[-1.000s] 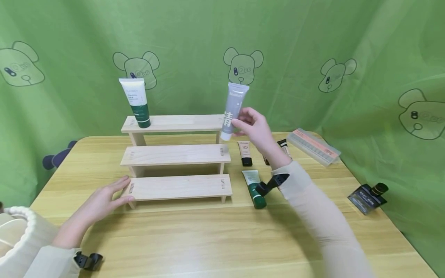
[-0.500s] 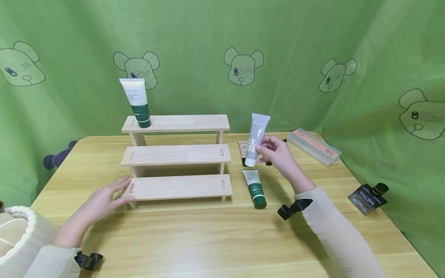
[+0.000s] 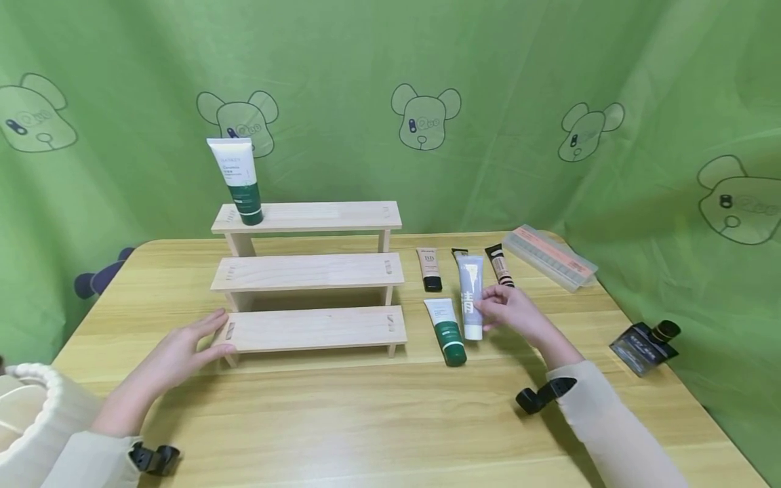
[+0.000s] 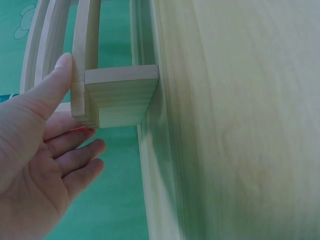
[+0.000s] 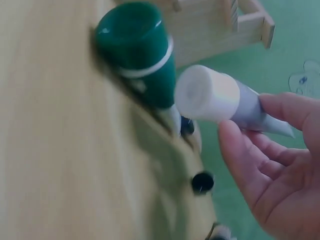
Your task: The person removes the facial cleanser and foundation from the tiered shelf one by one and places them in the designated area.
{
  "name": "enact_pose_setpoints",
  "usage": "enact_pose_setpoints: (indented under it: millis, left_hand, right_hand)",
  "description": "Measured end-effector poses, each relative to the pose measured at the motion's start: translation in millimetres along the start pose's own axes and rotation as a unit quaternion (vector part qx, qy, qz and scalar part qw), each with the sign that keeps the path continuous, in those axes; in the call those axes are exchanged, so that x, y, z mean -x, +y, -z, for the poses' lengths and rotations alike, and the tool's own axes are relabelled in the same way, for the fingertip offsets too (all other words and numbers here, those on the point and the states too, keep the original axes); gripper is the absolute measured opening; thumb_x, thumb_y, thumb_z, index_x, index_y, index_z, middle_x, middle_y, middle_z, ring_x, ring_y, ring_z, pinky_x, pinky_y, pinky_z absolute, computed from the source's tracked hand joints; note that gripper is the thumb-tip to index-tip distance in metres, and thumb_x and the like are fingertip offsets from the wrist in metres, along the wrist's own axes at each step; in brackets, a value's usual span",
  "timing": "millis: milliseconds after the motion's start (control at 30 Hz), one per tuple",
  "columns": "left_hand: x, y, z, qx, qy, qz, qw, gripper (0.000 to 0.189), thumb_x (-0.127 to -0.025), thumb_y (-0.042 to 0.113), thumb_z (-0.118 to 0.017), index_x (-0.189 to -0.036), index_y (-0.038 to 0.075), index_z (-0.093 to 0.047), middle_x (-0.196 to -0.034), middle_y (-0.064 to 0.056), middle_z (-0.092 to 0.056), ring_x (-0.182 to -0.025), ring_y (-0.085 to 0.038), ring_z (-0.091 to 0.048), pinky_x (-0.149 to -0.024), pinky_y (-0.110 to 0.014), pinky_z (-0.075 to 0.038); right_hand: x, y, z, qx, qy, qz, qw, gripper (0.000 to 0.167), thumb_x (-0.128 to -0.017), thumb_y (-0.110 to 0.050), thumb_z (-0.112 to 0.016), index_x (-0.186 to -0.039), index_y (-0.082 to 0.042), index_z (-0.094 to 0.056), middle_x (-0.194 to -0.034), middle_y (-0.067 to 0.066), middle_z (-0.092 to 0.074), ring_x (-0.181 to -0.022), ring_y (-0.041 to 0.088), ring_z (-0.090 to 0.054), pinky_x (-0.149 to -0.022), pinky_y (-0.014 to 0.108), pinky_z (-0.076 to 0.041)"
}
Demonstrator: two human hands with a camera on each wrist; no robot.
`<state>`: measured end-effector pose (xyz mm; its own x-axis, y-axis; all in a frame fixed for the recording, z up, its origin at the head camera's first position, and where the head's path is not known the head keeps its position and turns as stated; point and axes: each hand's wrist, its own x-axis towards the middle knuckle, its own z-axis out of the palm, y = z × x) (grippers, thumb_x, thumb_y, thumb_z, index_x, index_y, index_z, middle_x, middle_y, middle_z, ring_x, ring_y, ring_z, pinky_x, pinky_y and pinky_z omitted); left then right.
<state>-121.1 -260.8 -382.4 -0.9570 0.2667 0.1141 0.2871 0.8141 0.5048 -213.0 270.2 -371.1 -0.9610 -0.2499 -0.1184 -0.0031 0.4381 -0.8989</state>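
My right hand point(image 3: 509, 313) pinches a lavender squeeze tube point(image 3: 471, 293) with a white cap between thumb and fingers. In the right wrist view the tube's cap point(image 5: 207, 94) points toward the camera, and the tube is held just above the table. Beside it lies a green-and-white tube point(image 3: 448, 332). At the left, my left hand point(image 3: 177, 359) grips the left end of the lowest step of a three-step wooden display shelf point(image 3: 311, 330). In the left wrist view its thumb point(image 4: 57, 82) lies on the board's edge, while the lower fingers stay loose.
A larger green-and-white tube point(image 3: 241, 183) stands on the top step's left end. Behind my right hand lie a BB cream tube point(image 3: 430, 268), a dark striped tube point(image 3: 500, 266) and a clear case point(image 3: 549, 256). A dark bottle point(image 3: 645, 347) lies at the right edge.
My right hand has carried the lavender tube from above the shelf's top right end, down and rightward, to beside the lying green-and-white tube. My left hand stays put.
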Motion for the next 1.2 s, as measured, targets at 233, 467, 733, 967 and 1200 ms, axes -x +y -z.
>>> enact_pose_setpoints:
  millis: [233,467,733,967,1200]
  left_hand:
    - [0.1,-1.8,-0.1,-0.001,0.000,0.000,1.0000,0.069,-0.086,0.036,-0.064,-0.132,-0.009,-0.040,-0.137,-0.028,-0.034,-0.121,-0.049,-0.034,-0.098,-0.060,-0.028]
    - [0.1,-1.9,-0.5,-0.002,0.002,-0.003,1.0000,0.068,-0.086,0.035,-0.064,-0.131,-0.010,-0.041,-0.137,-0.029,-0.035,-0.121,-0.049,-0.034,-0.097,-0.060,-0.029]
    - [0.8,-1.7,-0.6,-0.001,0.002,-0.006,1.0000,0.068,-0.086,0.034,-0.064,-0.131,-0.011,-0.041,-0.136,-0.029,-0.035,-0.120,-0.049,-0.035,-0.097,-0.060,-0.029]
    - [0.9,-0.7,-0.4,0.002,0.004,-0.008,1.0000,0.067,-0.085,0.034,-0.064,-0.131,-0.011,-0.041,-0.136,-0.029,-0.036,-0.119,-0.050,-0.035,-0.097,-0.060,-0.029]
    - [0.4,-0.5,-0.1,0.004,0.003,-0.006,1.0000,0.068,-0.086,0.034,-0.064,-0.131,-0.010,-0.041,-0.137,-0.029,-0.034,-0.120,-0.050,-0.034,-0.097,-0.060,-0.028]
  right_hand:
    - [8.1,21.2,10.6,0.013,-0.044,-0.028,0.9986,0.041,-0.089,-0.012,-0.059,-0.111,0.018,-0.044,-0.089,0.016,-0.055,-0.074,0.021,-0.059,-0.066,0.036,-0.057]
    - [16.8,26.2,16.3,0.013,-0.093,-0.050,0.9943,0.041,-0.091,-0.014,-0.056,-0.111,0.020,-0.044,-0.086,0.015,-0.058,-0.073,0.022,-0.059,-0.061,0.032,-0.056]
    - [19.2,32.4,17.0,0.012,-0.107,-0.080,0.9909,0.036,-0.092,-0.014,-0.054,-0.108,0.018,-0.047,-0.081,0.013,-0.057,-0.066,0.017,-0.057,-0.057,0.028,-0.055]
    - [15.7,36.0,17.3,0.023,-0.102,-0.097,0.9897,0.035,-0.093,-0.014,-0.054,-0.108,0.017,-0.049,-0.078,0.012,-0.056,-0.063,0.015,-0.056,-0.054,0.026,-0.054]
    - [14.5,33.7,18.3,0.038,-0.102,-0.102,0.9888,0.037,-0.093,-0.015,-0.054,-0.110,0.018,-0.048,-0.078,0.013,-0.057,-0.060,0.015,-0.057,-0.053,0.027,-0.054]
